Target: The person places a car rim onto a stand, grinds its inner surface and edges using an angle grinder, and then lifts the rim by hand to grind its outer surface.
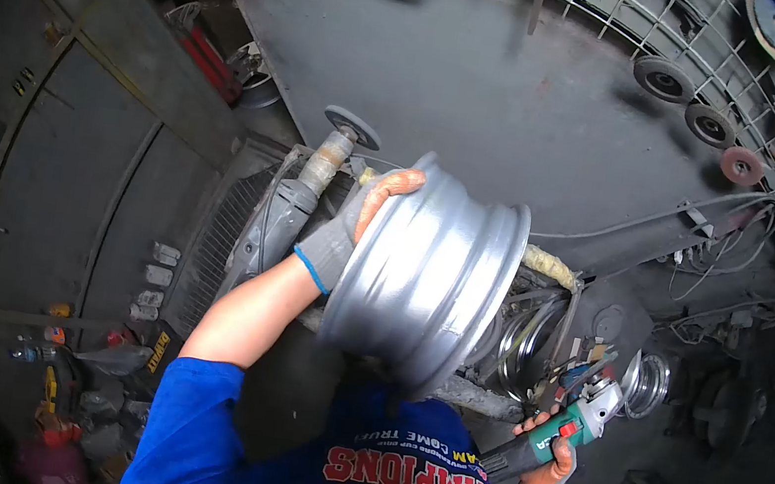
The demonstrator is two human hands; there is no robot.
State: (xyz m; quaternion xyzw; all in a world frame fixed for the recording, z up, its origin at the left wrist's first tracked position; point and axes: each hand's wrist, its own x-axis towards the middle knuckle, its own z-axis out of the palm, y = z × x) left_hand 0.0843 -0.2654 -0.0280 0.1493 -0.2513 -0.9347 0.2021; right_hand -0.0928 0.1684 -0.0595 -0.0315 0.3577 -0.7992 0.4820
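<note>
A silver wheel rim (429, 268) stands on its tread in front of my chest, its barrel facing up. My left hand (367, 214), in a grey glove with orange fingers, is wrapped over the rim's left edge. At the lower right my right hand (553, 462), gloved the same way, is closed round the green and black body of an angle grinder (559, 433). The grinder's disc is seen nearly edge-on beside its grey head, apart from the rim. Left of the rim lies a larger grey grinder (290, 212) with a round disc at its upper end.
A grey panel (414, 66) rises behind the rim, under a wire rack (584, 1) hung with several discs. Another wheel rim (648, 386) is at the right. Cables (714, 206) run along the right side. Cans (157, 275) and tools stand at the left.
</note>
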